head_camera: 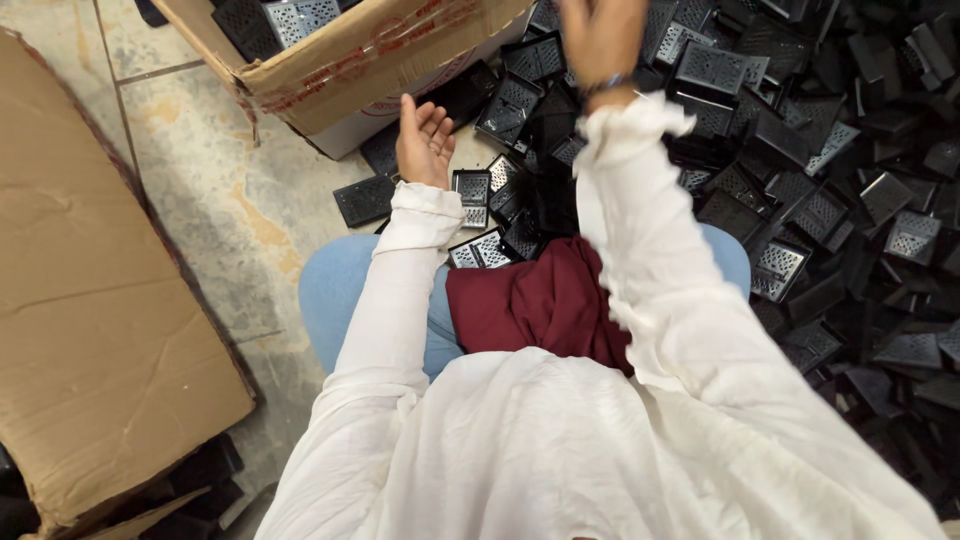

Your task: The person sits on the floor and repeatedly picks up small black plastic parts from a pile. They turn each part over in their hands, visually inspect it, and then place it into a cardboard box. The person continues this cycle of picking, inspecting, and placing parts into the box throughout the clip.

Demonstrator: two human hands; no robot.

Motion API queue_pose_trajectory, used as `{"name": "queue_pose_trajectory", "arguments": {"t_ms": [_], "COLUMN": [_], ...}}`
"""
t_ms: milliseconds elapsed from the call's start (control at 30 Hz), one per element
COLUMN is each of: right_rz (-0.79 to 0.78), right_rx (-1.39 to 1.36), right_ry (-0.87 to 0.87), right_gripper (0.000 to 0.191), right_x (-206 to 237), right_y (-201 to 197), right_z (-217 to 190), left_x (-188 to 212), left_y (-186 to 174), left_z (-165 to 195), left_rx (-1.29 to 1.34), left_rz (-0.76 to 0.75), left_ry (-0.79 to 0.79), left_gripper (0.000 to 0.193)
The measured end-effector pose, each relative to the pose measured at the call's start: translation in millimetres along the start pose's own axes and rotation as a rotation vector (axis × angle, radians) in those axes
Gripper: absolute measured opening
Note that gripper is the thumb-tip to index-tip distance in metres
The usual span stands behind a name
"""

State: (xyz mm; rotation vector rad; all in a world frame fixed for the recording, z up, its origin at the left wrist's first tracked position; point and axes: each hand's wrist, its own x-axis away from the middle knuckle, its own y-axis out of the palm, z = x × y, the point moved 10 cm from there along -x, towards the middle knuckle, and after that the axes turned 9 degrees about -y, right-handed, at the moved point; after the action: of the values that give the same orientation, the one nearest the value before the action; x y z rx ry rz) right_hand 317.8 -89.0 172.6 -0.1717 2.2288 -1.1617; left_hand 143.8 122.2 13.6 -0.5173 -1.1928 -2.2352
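Head view. The person sits on the tiled floor point(215, 190), legs in pale blue, a dark red cloth point(540, 300) across the lap. The left hand point(424, 140) is raised palm up, fingers spread wide and holding nothing, just beside the lower edge of an open cardboard box point(345, 75). The right hand point(603, 40) is lifted near the top of the frame and motion-blurred; whether its grip is closed on anything cannot be told.

The nearest items are black perforated plastic plates point(473, 188), small rectangular grilles, lying on the floor just ahead of the left hand. A large heap of the same plates point(830, 190) covers the floor to the right, and a few lie inside the box. A flattened cardboard sheet point(90, 300) lies to the left.

Judgement: the plates look light, stiff and thin, possibly brittle at the mesh. Best taken by the solid outer frame, pinched at opposite edges.
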Motion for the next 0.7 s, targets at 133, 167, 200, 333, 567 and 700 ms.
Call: {"name": "queue_pose_trajectory", "arguments": {"t_ms": [133, 167, 200, 333, 567, 700], "right_rz": [-0.203, -0.212, -0.218, -0.090, -0.007, -0.202], "right_rx": [0.334, 0.355, 0.376, 0.392, -0.918, -0.098], "right_ry": [0.046, 0.056, 0.065, 0.008, 0.313, 0.243], "right_gripper": [0.070, 0.067, 0.064, 0.026, 0.039, 0.045], "right_x": [97, 111, 123, 129, 165, 211], "right_y": [56, 61, 62, 46, 16, -20], "right_z": [-3, -3, -3, 1, 76, 97], "left_x": [-14, -19, -22, -11, 62, 70], "left_y": [-4, -7, -5, 5, 16, 22], "left_z": [-7, -8, -7, 0, -81, -98], "left_rx": [-0.067, -0.091, -0.192, -0.963, -2.281, -2.468], "left_rz": [0.014, 0.019, 0.013, 0.130, -0.071, -0.199], "left_ry": [0.011, 0.020, 0.051, 0.303, -0.007, -0.061], "left_gripper": [0.058, 0.056, 0.051, 0.042, 0.054, 0.068]}}
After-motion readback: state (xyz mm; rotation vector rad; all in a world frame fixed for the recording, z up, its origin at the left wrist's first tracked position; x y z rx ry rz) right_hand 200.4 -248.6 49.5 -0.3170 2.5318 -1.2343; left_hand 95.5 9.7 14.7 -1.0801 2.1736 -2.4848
